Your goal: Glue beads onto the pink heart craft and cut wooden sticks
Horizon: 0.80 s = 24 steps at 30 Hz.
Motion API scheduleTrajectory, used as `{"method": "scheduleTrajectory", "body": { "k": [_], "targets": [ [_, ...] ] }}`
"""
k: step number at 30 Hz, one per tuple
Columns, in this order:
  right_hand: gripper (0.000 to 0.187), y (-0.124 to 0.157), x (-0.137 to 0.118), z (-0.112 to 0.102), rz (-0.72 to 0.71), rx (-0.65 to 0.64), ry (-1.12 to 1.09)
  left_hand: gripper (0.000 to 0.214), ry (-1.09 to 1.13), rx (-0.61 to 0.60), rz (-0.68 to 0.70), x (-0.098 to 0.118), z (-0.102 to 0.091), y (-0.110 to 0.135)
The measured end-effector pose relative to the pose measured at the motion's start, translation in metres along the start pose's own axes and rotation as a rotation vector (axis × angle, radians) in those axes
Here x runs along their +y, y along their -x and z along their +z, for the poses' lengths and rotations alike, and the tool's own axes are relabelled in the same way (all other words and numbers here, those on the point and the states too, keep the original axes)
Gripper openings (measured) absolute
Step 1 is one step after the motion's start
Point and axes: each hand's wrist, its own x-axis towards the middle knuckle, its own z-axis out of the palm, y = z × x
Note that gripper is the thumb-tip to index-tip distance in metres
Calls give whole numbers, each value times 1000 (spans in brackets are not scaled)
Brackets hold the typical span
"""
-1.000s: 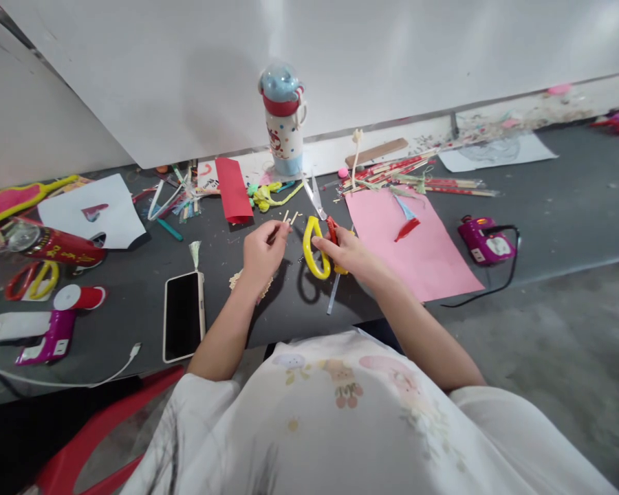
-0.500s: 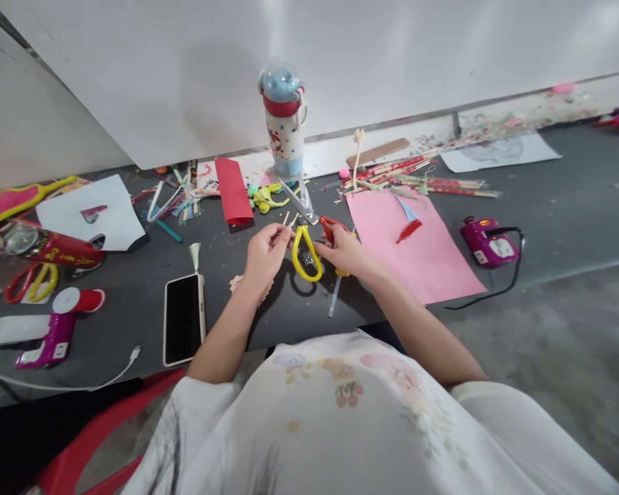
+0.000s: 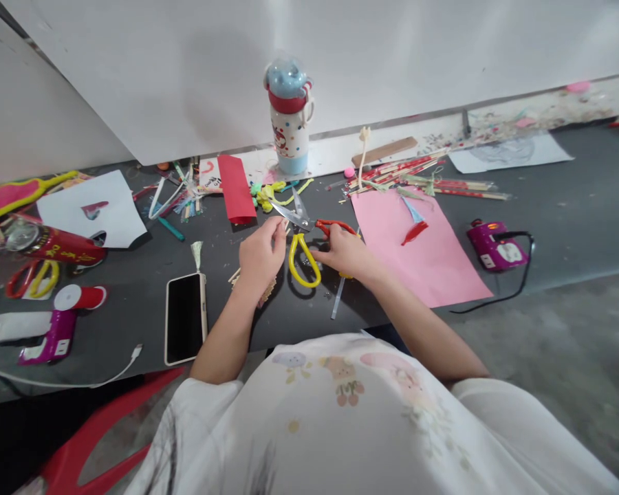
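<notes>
My right hand (image 3: 348,251) grips the scissors (image 3: 302,221) by the red handle loop. Their yellow loop hangs free, and the two metal blades stand apart, pointing away from me. On the other side, my left hand (image 3: 261,251) is closed in a pinch, close to the blades. Thin wooden sticks (image 3: 288,225) poke out from its fingertips; how many is hard to make out. Beneath the left wrist lies a small piece of short pale sticks (image 3: 266,294), partly hidden. A yellow tool with a narrow clear strip (image 3: 336,299) lies below my right hand.
Pink paper (image 3: 417,254) lies at the right with a red-and-blue tassel (image 3: 415,232), near a purple charger (image 3: 496,245). A bottle (image 3: 290,120) stands at the back beside a red envelope (image 3: 236,189). At the left are a phone (image 3: 186,320) and a red thread spool (image 3: 89,297).
The scissors have swung leftward, bringing their blades close to my left fingertips. My left hand has turned and moved slightly left and up, showing more of its back. The view has shifted slightly.
</notes>
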Motion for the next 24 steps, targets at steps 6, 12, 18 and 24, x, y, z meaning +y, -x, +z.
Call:
{"method": "scheduleTrajectory", "body": {
  "k": [6,12,18,24],
  "targets": [
    [46,1,-8,0,-21,-54,140,34,-117,-117,24,-11,3,-8],
    [44,1,-14,-1,-18,-89,171,35,-114,-162,29,-18,7,-8],
    [42,0,-11,-1,9,-94,135,36,-52,-40,-17,-14,5,-9],
    [19,0,1,-4,89,-24,-2,32,-32,36,-56,-11,3,-7]
  ]
}}
